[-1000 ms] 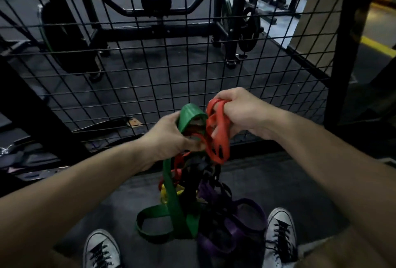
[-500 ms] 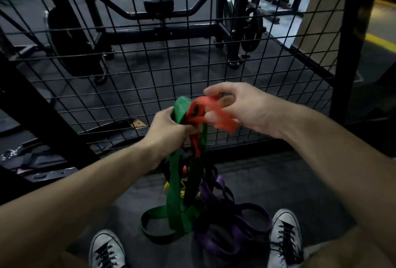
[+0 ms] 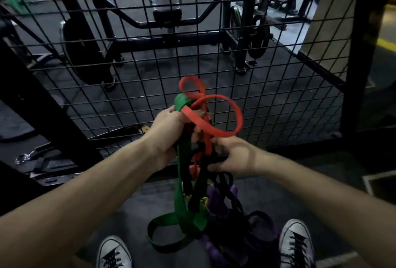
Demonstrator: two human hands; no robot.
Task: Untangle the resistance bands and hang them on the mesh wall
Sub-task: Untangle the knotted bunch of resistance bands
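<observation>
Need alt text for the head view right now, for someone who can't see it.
Both hands hold a tangled bunch of rubber resistance bands before a black wire mesh wall: the left hand grips the top, where red band loops stick up beside a wide green band; the right hand pinches strands lower down.

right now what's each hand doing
Left hand: gripping the top of the band bundle.
Right hand: fingers curled on the strands lower down; exactly which band cannot be told.

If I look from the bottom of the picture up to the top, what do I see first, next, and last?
White sneakers → bottom loop of the green band → right hand → left hand → red band loops → mesh wall → gym machines.
</observation>
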